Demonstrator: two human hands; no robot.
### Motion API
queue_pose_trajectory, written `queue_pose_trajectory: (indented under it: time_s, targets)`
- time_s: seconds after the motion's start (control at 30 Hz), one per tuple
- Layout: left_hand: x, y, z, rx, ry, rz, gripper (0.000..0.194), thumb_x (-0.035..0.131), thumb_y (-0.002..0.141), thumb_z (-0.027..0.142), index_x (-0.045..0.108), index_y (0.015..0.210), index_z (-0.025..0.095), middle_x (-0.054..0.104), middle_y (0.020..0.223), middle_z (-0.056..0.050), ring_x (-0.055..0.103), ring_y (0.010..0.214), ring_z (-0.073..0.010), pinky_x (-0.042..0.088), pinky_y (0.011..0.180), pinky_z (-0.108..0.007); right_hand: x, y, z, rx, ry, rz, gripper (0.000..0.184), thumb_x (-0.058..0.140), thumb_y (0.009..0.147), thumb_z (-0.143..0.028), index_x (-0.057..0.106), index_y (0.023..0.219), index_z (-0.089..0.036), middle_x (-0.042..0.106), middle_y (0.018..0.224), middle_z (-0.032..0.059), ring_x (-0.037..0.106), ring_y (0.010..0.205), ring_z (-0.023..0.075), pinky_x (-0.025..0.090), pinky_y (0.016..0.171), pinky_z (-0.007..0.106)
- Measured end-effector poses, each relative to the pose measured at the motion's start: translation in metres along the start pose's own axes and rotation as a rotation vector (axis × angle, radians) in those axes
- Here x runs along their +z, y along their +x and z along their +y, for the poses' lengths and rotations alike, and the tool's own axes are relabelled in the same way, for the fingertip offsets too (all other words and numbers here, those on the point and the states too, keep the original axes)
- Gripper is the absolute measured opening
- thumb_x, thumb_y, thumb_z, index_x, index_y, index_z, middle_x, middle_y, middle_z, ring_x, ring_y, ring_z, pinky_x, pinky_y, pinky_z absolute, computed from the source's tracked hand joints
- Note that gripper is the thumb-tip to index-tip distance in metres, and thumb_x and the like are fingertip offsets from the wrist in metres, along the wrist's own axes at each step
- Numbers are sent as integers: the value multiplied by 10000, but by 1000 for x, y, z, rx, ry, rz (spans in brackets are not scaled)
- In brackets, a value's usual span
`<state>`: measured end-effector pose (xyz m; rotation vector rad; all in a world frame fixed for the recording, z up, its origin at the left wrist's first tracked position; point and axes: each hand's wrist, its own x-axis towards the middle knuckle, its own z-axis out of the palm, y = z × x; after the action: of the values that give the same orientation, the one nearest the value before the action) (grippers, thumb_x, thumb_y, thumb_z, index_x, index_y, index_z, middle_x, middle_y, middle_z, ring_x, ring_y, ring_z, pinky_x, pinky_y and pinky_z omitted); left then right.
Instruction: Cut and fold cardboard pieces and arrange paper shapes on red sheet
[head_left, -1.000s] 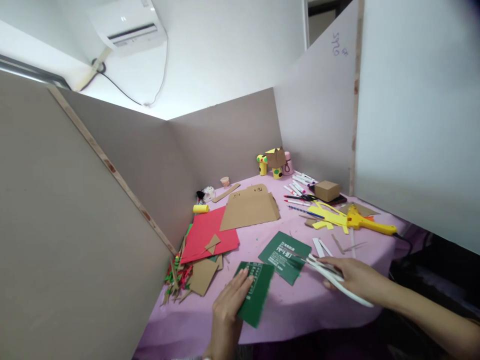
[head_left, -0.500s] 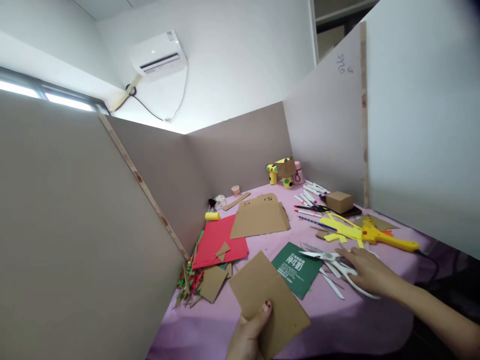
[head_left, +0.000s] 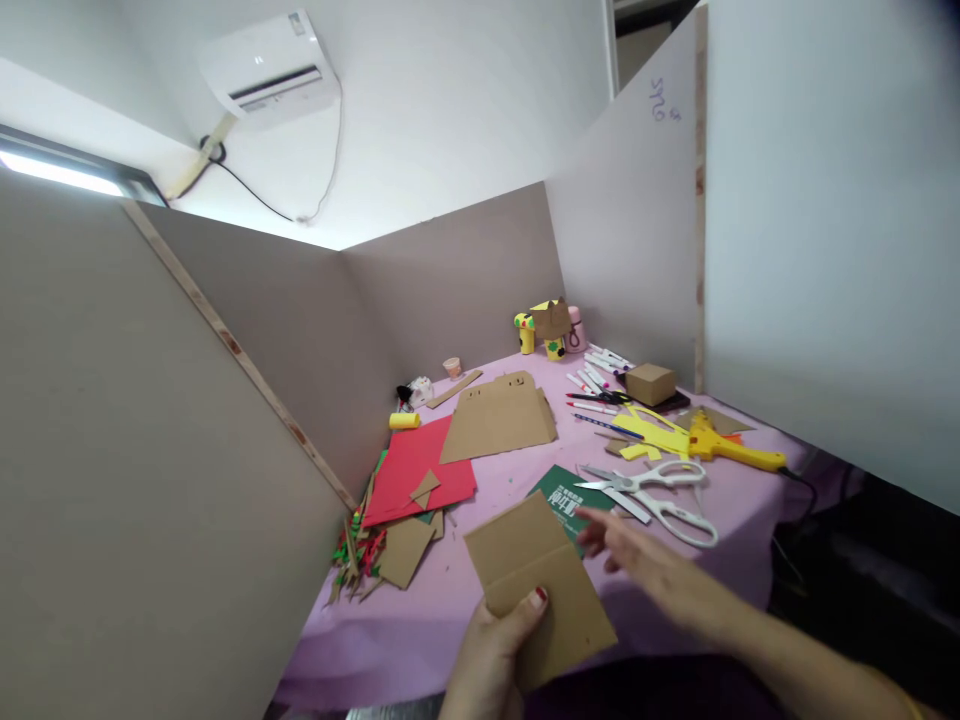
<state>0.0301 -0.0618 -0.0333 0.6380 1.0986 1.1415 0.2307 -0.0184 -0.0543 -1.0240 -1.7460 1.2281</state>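
My left hand grips a folded brown cardboard piece near the table's front edge, thumb on its face. Beside the card's right edge, my right hand hovers with fingers stretched out and holds nothing. Partly under the card and the hand lies a green printed card. White-handled scissors lie open on the purple tablecloth, just beyond my right hand.
A yellow glue gun and yellow paper cutouts lie at right, with pens and a small brown box behind. Red paper, a large cardboard sheet and scraps sit left. Partition boards enclose the table.
My right hand let go of the scissors, which now rest on the cloth, and moved left toward the cardboard. My left hand lifted the card and turned its brown side up.
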Motion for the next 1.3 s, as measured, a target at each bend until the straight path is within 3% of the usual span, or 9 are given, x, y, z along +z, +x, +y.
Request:
queue_pose_trajectory:
  time_s: [0.03,0.1,0.17,0.43,0.67,0.87,1.0,1.13,1.3]
  targets:
    - [3,-1,-1,9,-10,-22,545,812,487,309,671,976,114,714,892,-162,644,892,-320,465,826,-429,16,-5,-8,4,71,-74,600,271,897,-544,301,1379,-189,489,1326,115,468,1192,224,374,995,368]
    - [8,-4,-4,39,-22,-62,502,812,490,311,684,935,117,714,897,-162,641,902,-320,461,834,-433,36,-10,-19,30,78,-72,671,336,877,-558,221,1412,-170,386,1416,125,354,1286,237,293,1058,385]
    - [9,-6,-6,80,-15,-77,446,807,504,314,696,891,124,713,912,-160,642,897,-316,457,843,-436,43,-10,-24,50,22,-50,721,369,859,-571,203,1418,-146,365,1427,144,311,1308,260,253,1077,415]
    - [-2,1,-17,140,1,-110,432,784,545,336,701,918,135,711,934,-156,649,870,-312,465,831,-446,40,-1,-24,-102,14,-83,512,359,903,-471,354,1330,-188,537,1269,117,486,1163,231,392,982,389]
    - [-33,41,15,337,332,-217,358,682,691,330,695,992,137,703,1000,-112,629,942,-269,448,880,-378,60,54,3,-209,-144,92,295,513,827,-307,548,1083,-164,668,948,74,595,857,243,462,739,345]
    - [-64,77,14,373,413,-115,351,687,680,323,694,944,93,715,938,-127,639,879,-269,466,823,-363,77,84,25,-191,-181,103,180,515,806,-218,597,964,-190,689,864,51,597,797,227,440,707,324]
    - [-65,80,5,450,421,-77,420,689,677,309,628,1031,90,689,1001,-141,621,929,-269,468,820,-351,75,86,31,-183,-207,81,203,510,811,-211,585,999,-190,688,894,52,600,801,217,438,698,306]
    - [-63,80,-6,607,386,41,567,637,725,270,416,1237,167,570,1215,-119,528,1105,-222,394,935,-331,75,87,34,-179,-238,71,175,489,825,-218,569,979,-191,685,857,49,606,783,210,442,676,293]
    - [-66,89,-19,653,392,69,464,601,736,264,458,1166,166,581,1174,-126,538,1086,-235,408,925,-360,84,88,42,-150,-284,116,153,443,839,-206,497,981,-188,660,874,85,603,799,230,444,686,326]
